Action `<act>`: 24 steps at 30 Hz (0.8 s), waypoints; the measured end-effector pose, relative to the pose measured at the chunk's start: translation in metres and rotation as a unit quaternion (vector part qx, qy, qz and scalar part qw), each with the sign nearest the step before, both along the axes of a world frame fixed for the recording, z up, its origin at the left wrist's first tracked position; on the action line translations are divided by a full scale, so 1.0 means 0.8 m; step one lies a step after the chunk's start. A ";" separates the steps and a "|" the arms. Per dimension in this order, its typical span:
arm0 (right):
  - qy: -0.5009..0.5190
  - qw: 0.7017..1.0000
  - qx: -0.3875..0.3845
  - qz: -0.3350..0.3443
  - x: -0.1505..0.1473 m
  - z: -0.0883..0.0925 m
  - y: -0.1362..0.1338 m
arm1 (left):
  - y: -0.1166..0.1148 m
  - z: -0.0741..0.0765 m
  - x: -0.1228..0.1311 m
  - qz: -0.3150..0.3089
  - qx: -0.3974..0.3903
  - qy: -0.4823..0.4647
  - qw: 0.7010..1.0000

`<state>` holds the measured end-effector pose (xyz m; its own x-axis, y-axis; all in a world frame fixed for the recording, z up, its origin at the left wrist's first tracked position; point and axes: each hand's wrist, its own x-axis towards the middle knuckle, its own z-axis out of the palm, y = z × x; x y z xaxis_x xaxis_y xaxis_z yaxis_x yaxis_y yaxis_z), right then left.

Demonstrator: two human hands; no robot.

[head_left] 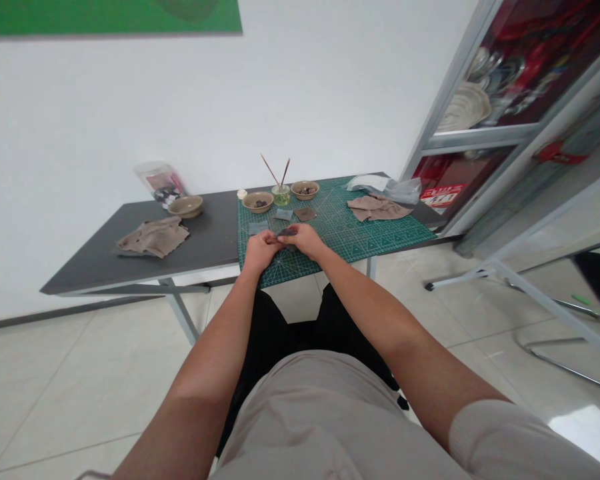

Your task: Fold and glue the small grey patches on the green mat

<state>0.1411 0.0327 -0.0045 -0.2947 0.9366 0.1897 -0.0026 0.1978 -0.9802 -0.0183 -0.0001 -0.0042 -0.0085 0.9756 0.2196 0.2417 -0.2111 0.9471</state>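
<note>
Dark flat piece [286,233] held up between left hand [260,252] and right hand [305,240] - long axis roughly side to side, right hand closer, both curled shut on it - over the green cutting mat [365,233].

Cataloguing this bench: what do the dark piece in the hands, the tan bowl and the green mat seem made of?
The dark piece looks like stone or fired clay, dull and uneven; too small to be sure. The tan bowl looks like glazed ceramic, with a smooth sheen. The green cutting mat looks like matte plastic, with a printed grid.
</note>
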 end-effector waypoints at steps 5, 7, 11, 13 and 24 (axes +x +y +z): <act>0.039 0.999 -0.019 -0.017 -0.002 -0.004 -0.002 | -0.001 0.003 -0.001 -0.020 0.009 0.006 1.000; 0.050 0.998 -0.019 -0.020 -0.003 -0.004 -0.002 | 0.000 0.003 -0.001 -0.029 0.018 0.003 0.999; 0.081 0.996 -0.031 -0.026 -0.004 -0.001 -0.004 | 0.003 0.001 0.000 -0.011 0.028 -0.040 0.999; 0.102 0.994 -0.035 -0.033 -0.003 0.001 -0.005 | 0.003 0.001 0.001 0.012 0.040 -0.047 0.998; 0.087 0.996 -0.029 0.009 -0.002 0.010 -0.011 | -0.005 0.002 -0.002 0.043 0.073 0.067 0.994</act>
